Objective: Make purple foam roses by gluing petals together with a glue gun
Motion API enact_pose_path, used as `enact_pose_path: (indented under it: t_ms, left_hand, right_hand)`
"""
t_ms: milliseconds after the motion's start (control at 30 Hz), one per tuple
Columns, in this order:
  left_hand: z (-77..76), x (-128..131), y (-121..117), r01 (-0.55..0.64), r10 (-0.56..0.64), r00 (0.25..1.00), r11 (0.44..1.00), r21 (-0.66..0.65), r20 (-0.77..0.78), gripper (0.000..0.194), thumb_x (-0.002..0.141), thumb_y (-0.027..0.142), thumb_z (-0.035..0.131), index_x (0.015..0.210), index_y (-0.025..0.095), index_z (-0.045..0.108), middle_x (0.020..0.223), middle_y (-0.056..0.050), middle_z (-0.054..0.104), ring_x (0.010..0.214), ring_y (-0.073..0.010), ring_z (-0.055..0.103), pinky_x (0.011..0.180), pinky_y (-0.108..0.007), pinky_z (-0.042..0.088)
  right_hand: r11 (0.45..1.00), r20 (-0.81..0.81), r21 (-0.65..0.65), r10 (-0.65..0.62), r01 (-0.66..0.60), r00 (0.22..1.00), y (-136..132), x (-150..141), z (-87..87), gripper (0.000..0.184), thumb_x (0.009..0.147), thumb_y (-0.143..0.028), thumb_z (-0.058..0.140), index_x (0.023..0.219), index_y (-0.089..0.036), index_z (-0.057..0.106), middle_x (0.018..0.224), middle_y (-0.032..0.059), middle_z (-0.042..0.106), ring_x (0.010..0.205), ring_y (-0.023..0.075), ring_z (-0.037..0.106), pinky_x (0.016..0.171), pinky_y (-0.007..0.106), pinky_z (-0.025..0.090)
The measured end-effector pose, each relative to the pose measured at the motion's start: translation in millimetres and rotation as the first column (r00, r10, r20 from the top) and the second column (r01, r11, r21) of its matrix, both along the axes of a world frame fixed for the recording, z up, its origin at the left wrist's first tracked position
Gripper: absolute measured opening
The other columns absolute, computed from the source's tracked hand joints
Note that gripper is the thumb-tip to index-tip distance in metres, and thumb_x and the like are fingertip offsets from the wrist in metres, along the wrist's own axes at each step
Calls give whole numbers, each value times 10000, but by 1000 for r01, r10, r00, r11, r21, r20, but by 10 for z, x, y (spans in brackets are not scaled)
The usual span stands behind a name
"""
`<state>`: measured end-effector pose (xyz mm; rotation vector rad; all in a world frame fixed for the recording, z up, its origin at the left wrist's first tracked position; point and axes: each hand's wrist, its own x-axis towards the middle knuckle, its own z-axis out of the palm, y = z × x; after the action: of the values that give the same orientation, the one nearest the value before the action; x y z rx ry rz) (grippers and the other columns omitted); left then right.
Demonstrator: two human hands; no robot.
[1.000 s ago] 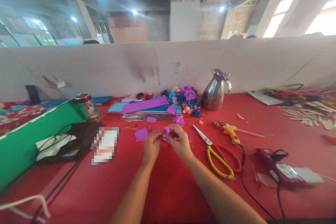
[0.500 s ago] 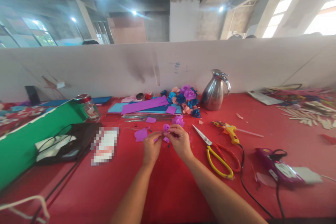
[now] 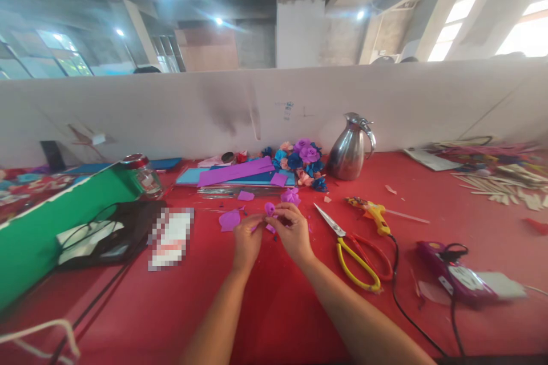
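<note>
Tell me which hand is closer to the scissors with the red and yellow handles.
Right. The right hand is left of the scissors, apart from them; the left hand is farther left, beyond the right hand.

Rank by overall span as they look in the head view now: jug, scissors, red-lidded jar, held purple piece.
1. Scissors
2. Jug
3. Red-lidded jar
4. Purple piece, partly covered but plainly smallest

Apparent size only: the scissors lie nearer the camera than the jug.
</note>
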<state>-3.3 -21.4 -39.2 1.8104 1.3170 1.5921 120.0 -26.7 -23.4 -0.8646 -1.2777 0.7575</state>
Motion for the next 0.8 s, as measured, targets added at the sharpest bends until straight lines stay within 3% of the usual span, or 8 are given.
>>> enact_pose_path:
  t_ms: [333, 533, 800]
  left_hand:
    - [35, 13, -29, 32, -31, 999, 998, -53, 16, 167, 792, 227, 584, 822, 219, 748, 864, -48, 753, 804, -203, 691, 769, -337, 534]
    - [41, 12, -16, 0, 1, 1000, 1000, -30, 26, 160, 788, 275, 599, 798, 226, 751, 820, -43, 755, 746, -202, 688, 726, -327, 538]
    - [33, 25, -26, 18, -16, 999, 998, -61, 35, 160, 781, 254, 595, 780, 222, 751, 827, -41, 755, 763, -200, 686, 747, -328, 528]
  right_hand:
    - [1000, 25, -3, 19, -19, 1000, -3, -4, 18, 77, 756, -261, 669, 720, -217, 721, 823, 39, 625, 729, 153, 578, 599, 252, 457]
    - [1000, 16, -8, 17, -17, 1000, 9, 3, -8, 157, 730, -289, 699, 867, -215, 709, 863, 37, 611, 677, 138, 559, 570, 248, 461]
    - [1000, 34, 15, -5, 4, 999, 13, 19, 15, 79, 739, -256, 677, 684, -200, 665, 774, 29, 605, 697, 149, 566, 588, 253, 453]
